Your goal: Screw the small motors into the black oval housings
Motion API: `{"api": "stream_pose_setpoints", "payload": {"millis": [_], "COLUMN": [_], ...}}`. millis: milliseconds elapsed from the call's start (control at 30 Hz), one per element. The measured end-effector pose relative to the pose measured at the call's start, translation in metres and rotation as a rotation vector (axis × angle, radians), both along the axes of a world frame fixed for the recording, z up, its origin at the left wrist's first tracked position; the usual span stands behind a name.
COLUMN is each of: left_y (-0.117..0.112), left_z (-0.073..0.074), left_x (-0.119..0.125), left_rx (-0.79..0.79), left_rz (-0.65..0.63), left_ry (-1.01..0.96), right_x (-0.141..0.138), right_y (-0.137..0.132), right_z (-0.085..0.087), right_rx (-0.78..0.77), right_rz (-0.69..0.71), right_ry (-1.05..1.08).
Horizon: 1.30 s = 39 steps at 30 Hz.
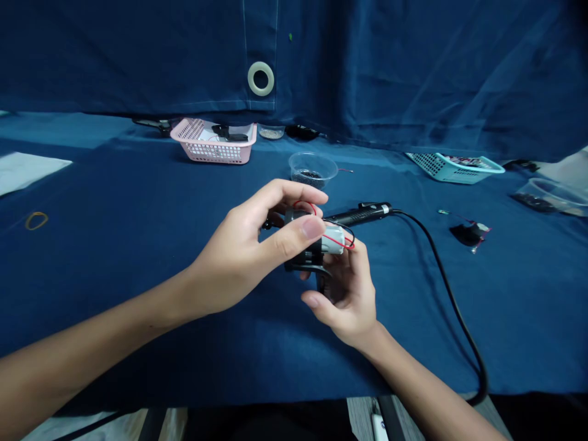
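Observation:
Both hands are on a small black housing (305, 260) with a pale grey cylinder, which looks like a motor (332, 239), at its right end. Thin red and black wires loop around the motor. My left hand (257, 248) grips the housing from the left, its thumb in front and its fingers over the top. My right hand (351, 294) is curled around a black lower part on the right, thumb apart at the front. Some of its fingers are hidden behind the piece. Beyond the hands lies a black corded tool (362, 213), shaped like an electric screwdriver, partly covered.
Behind the hands stands a clear cup (313, 164) with small dark pieces. A pink basket (215, 153) and a teal basket (463, 173) sit under the blue curtain (184, 55). The tool's cable (448, 282) runs down the right. A rubber band (37, 220) lies left.

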<state>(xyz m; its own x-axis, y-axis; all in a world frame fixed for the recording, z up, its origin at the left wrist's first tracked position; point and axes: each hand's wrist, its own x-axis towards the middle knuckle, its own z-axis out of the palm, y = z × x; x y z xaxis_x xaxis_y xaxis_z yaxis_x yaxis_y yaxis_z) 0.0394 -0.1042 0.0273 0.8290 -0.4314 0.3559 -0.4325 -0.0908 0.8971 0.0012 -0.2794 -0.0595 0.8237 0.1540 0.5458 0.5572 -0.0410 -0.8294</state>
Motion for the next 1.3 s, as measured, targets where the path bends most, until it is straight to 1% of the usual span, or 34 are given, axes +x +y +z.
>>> {"api": "stream_pose_setpoints", "payload": {"millis": [133, 300, 467, 633, 700, 767, 833, 900, 1000, 1067, 1133, 1233, 1300], "left_y": [-0.002, -0.004, -0.005, -0.001, 0.002, 0.004, 0.006, 0.009, 0.013, 0.016, 0.018, 0.02, 0.02], "left_z": [0.003, 0.005, 0.007, 0.005, 0.004, 0.002, -0.001, -0.004, -0.008, -0.01, -0.011, -0.013, -0.014], "left_x": [-0.004, -0.007, -0.007, -0.002, 0.001, 0.003, 0.004, 0.005, 0.005, 0.006, 0.006, 0.006, 0.006], "left_rx": [-0.016, -0.054, -0.061, -0.082, -0.03, 0.061, 0.118, 0.144, 0.188, 0.212, 0.205, 0.173, 0.162], "left_rz": [-0.005, -0.019, -0.023, -0.098, -0.126, -0.13, -0.097, -0.056, -0.054, -0.088, -0.124, -0.15, -0.158], "left_ry": [0.011, 0.03, 0.044, 0.103, 0.095, 0.073, 0.042, 0.002, -0.035, -0.016, 0.013, 0.035, 0.044], "right_x": [0.0, -0.001, -0.002, -0.002, -0.001, 0.0, 0.0, -0.001, -0.003, -0.004, -0.004, -0.002, 0.001], "right_y": [0.001, 0.002, 0.003, 0.003, 0.002, 0.001, -0.001, -0.002, -0.002, -0.004, -0.007, -0.013, -0.017], "right_z": [0.004, 0.01, 0.013, 0.014, 0.014, 0.014, 0.014, 0.017, 0.024, 0.029, 0.033, 0.039, 0.044], "right_rx": [-0.006, 0.035, 0.015, 0.027, 0.031, 0.017, -0.003, 0.018, 0.055, 0.032, -0.02, -0.188, -0.281], "right_rz": [0.002, 0.034, 0.017, -0.014, -0.03, -0.037, -0.014, 0.009, -0.028, -0.07, -0.087, -0.087, -0.101], "right_ry": [0.001, 0.004, -0.002, 0.072, 0.075, 0.075, 0.104, 0.161, 0.193, 0.134, 0.024, -0.13, -0.177]}}
